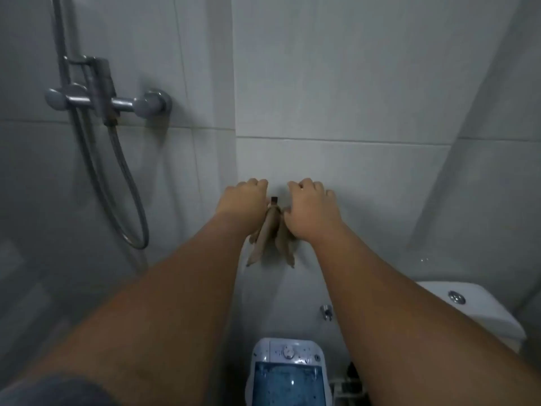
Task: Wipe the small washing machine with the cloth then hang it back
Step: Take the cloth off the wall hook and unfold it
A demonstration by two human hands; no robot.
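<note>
Step in hand: cloth handling at the wall hook. The cloth hangs bunched from the hook at centre frame, draping down the tiled wall in two tails. The left hand and the right hand flank the hook, each against the top of the cloth, fingers curled. The backs of the hands hide the fingertips, so an actual grip on the fabric cannot be confirmed.

The small washing machine stands at bottom centre, directly under the cloth. Its lid shows specks and droplets, so the wipe is probably still to be done and the cloth is judged to be coming off the hook.

Next move – lift the fold clear of the hook tip, then lower the cloth to the lid
</note>
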